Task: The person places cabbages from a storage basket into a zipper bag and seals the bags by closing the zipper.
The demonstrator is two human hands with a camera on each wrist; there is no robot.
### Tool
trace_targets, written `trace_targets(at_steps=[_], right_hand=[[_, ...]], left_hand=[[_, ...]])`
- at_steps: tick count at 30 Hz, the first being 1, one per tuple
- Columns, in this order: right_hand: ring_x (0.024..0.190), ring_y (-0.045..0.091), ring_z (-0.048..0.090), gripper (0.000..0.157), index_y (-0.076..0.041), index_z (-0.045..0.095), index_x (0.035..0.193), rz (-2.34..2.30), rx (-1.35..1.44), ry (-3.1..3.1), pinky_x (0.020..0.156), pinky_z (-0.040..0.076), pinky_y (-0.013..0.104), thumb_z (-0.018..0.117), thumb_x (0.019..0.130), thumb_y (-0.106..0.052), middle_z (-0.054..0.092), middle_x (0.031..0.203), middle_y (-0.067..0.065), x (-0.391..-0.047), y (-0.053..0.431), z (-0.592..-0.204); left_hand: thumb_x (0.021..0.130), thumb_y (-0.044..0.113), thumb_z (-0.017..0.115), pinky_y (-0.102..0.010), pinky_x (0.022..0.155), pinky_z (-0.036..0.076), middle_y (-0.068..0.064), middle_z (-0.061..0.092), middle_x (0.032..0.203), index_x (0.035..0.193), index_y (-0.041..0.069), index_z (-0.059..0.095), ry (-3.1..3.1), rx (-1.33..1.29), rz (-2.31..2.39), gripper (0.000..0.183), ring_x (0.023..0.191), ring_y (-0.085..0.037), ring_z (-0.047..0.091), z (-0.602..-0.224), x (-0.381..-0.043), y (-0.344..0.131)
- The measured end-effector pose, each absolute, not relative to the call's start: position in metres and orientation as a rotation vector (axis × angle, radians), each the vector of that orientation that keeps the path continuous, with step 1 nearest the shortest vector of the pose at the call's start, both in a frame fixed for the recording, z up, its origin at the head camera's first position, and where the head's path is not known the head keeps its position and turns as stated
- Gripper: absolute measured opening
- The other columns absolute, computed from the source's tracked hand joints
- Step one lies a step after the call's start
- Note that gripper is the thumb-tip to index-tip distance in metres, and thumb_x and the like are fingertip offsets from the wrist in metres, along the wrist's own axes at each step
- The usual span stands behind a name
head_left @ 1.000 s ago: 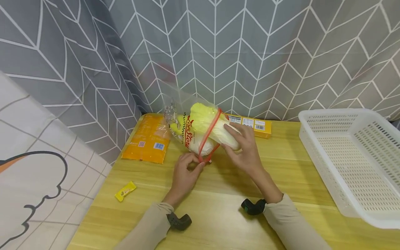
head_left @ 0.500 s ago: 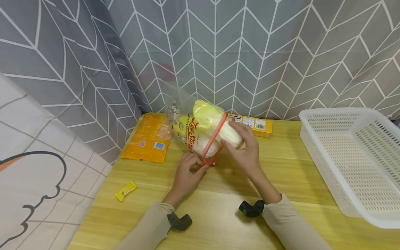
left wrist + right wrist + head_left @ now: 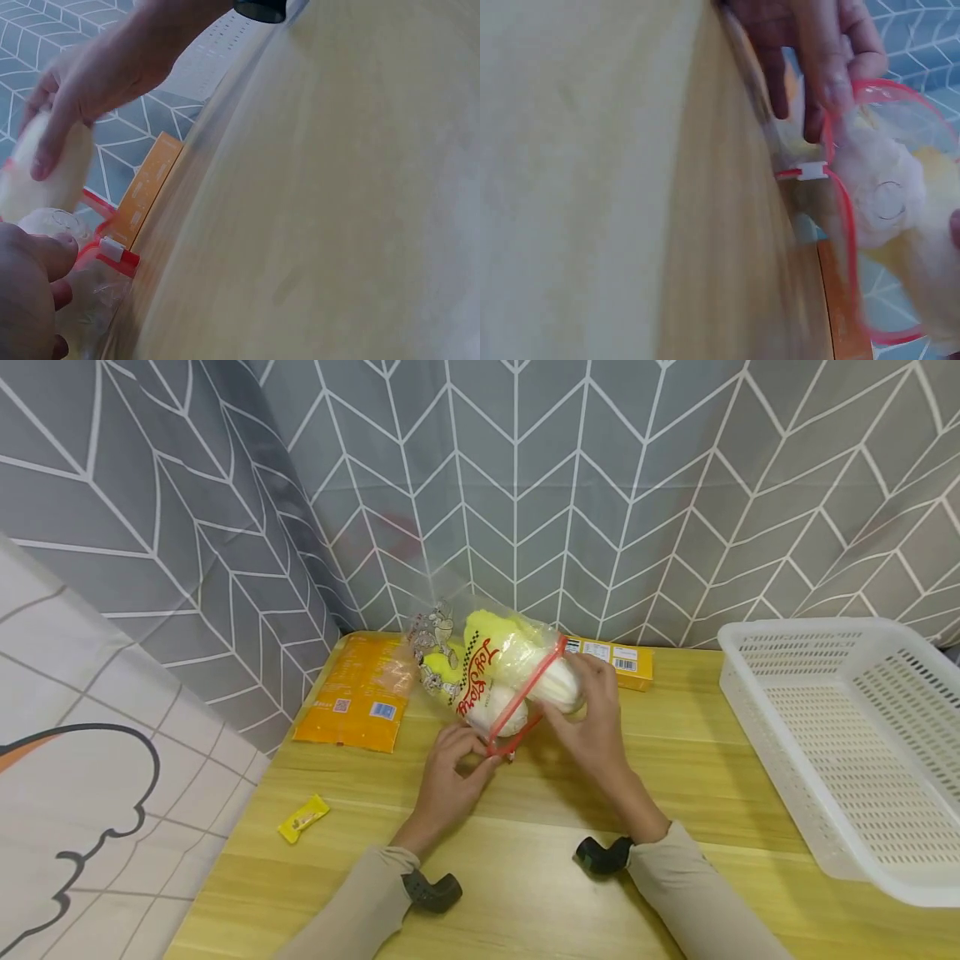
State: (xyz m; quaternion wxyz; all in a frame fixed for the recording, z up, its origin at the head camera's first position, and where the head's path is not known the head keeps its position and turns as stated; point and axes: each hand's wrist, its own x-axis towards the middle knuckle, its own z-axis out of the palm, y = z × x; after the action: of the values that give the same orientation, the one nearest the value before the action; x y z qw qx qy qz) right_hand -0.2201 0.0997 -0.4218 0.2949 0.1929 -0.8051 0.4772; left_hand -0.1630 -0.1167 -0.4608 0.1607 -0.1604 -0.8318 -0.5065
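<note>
A clear zip bag (image 3: 474, 681) with red lettering and a red-edged mouth lies tilted in the middle of the table in the head view. One Chinese cabbage (image 3: 512, 720) is inside it, its white end towards the mouth. A second Chinese cabbage (image 3: 558, 685) lies mostly within the bag, its white base at the red rim. My right hand (image 3: 592, 722) grips that base. At the near corner of the mouth, my left hand (image 3: 453, 772) pinches the red rim. A white slider (image 3: 812, 171) sits on the zip beside the left fingers in the right wrist view.
An orange packet (image 3: 356, 693) lies left of the bag, and a small yellow sachet (image 3: 303, 818) nearer me. Behind the right hand is a yellow box (image 3: 632, 667). A white perforated basket (image 3: 817, 793) stands at the right. A patterned curtain (image 3: 517, 485) hangs behind the table.
The second cabbage has gone deeper into the bag, and the red rim has shifted right over it. My right hand has stayed with its base; the left hand has moved slightly right.
</note>
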Motion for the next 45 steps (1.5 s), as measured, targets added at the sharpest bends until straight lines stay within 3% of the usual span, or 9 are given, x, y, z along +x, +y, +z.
trace_targets(at_steps=[6,12,15,21,27,32,36,41,45], right_hand=[[0.11,0.026,0.053,0.069,0.0,0.057,0.133,1.493,0.23,-2.3,0.09,0.04,0.03,0.091,0.074,-0.012,0.059,0.126,0.02,-0.226,0.109,-0.432],[0.108,0.022,0.054,0.061,-0.002,0.059,0.129,1.544,0.249,-2.44,0.086,0.043,0.024,0.089,0.077,-0.016,0.062,0.126,0.016,-0.231,0.119,-0.438],[0.108,0.023,0.054,0.066,-0.005,0.057,0.134,1.53,0.351,-2.52,0.085,0.047,0.028,0.089,0.078,-0.016,0.061,0.128,0.015,-0.234,0.125,-0.44],[0.114,0.026,0.057,0.078,-0.012,0.051,0.146,1.42,0.531,-2.611,0.097,0.044,0.039,0.089,0.079,-0.02,0.062,0.136,0.011,-0.237,0.131,-0.44],[0.091,0.017,0.056,0.074,-0.017,0.053,0.148,1.436,0.545,-2.428,0.07,0.055,0.029,0.086,0.082,-0.013,0.066,0.12,0.013,-0.237,0.13,-0.441],[0.109,0.011,0.053,0.074,-0.006,0.06,0.14,1.376,0.613,-2.064,0.077,0.048,0.017,0.088,0.073,0.003,0.061,0.131,0.02,-0.23,0.118,-0.431],[0.118,0.02,0.056,0.073,-0.001,0.062,0.136,1.327,0.689,-1.913,0.088,0.046,0.015,0.089,0.069,0.007,0.059,0.133,0.023,-0.226,0.109,-0.423],[0.1,0.013,0.058,0.074,-0.007,0.062,0.138,1.457,0.636,-2.096,0.078,0.052,0.019,0.091,0.07,-0.002,0.066,0.121,0.017,-0.223,0.106,-0.42],[0.089,0.005,0.06,0.074,-0.009,0.059,0.142,1.675,0.499,-2.182,0.074,0.055,0.019,0.087,0.075,0.0,0.069,0.118,0.018,-0.223,0.105,-0.415]], left_hand=[[0.087,0.012,0.08,-0.041,0.101,0.045,0.007,0.071,0.105,0.082,0.015,0.068,-2.389,-0.432,-1.466,0.013,0.12,-0.017,0.055,-0.461,-0.163,-0.116],[0.087,0.013,0.08,-0.045,0.105,0.044,0.009,0.071,0.104,0.082,0.017,0.069,-2.401,-0.416,-1.473,0.013,0.124,-0.016,0.054,-0.46,-0.162,-0.115],[0.086,0.013,0.081,-0.046,0.105,0.043,0.009,0.071,0.104,0.082,0.017,0.069,-2.402,-0.409,-1.467,0.013,0.121,-0.016,0.054,-0.461,-0.163,-0.115],[0.086,0.011,0.081,-0.042,0.1,0.044,0.008,0.069,0.102,0.082,0.017,0.069,-2.418,-0.383,-1.459,0.014,0.118,-0.014,0.054,-0.46,-0.161,-0.116],[0.086,0.011,0.08,-0.035,0.091,0.046,0.008,0.068,0.104,0.082,0.017,0.068,-2.417,-0.389,-1.468,0.014,0.111,-0.012,0.055,-0.46,-0.162,-0.117],[0.086,0.011,0.08,-0.038,0.095,0.044,0.007,0.069,0.102,0.082,0.016,0.067,-2.386,-0.398,-1.466,0.015,0.11,-0.013,0.055,-0.462,-0.163,-0.116],[0.085,0.009,0.08,-0.04,0.098,0.044,0.004,0.07,0.099,0.081,0.014,0.066,-2.359,-0.366,-1.464,0.016,0.109,-0.016,0.057,-0.462,-0.164,-0.117],[0.085,0.007,0.08,-0.038,0.096,0.044,0.003,0.07,0.095,0.079,0.014,0.064,-2.379,-0.336,-1.432,0.018,0.105,-0.017,0.056,-0.462,-0.164,-0.117],[0.085,0.008,0.08,-0.038,0.095,0.044,0.003,0.068,0.095,0.079,0.015,0.064,-2.431,-0.329,-1.412,0.018,0.104,-0.016,0.055,-0.461,-0.164,-0.116]])
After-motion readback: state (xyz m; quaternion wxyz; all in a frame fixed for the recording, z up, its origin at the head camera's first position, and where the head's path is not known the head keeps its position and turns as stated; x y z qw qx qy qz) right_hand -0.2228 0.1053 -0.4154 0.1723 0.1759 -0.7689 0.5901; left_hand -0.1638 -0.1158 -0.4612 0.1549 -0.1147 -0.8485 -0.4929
